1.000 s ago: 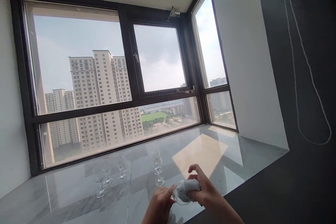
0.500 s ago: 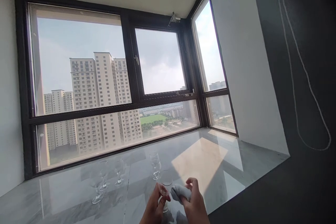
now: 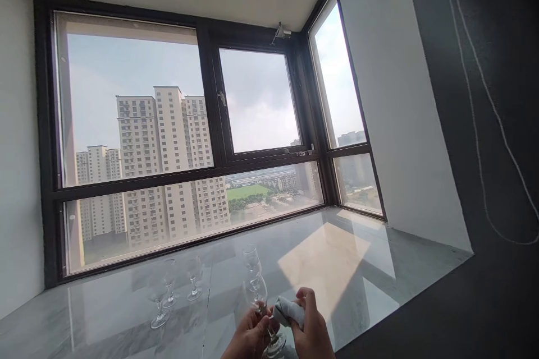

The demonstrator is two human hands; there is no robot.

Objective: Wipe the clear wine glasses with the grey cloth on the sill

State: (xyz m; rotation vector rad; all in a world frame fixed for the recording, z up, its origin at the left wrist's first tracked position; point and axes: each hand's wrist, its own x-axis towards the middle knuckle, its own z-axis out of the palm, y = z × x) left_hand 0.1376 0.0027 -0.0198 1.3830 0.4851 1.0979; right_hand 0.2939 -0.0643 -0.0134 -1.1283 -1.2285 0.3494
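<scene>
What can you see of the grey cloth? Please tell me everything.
The grey cloth is light-coloured, looks like soft fabric, and is bunched into a thick, folded wad. The right hand grips it above the sill, its free end toward the left hand. Whether that end touches anything is unclear.

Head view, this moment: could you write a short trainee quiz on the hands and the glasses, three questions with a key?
1. True or false: the right hand holds a cloth.
2. What does the left hand hold? A) a bottle B) a glass C) a cord
3. How many glasses stand on the sill left of its dark seam, as the picture shows it?

Key: 1. True. 2. B. 3. Three.
</scene>
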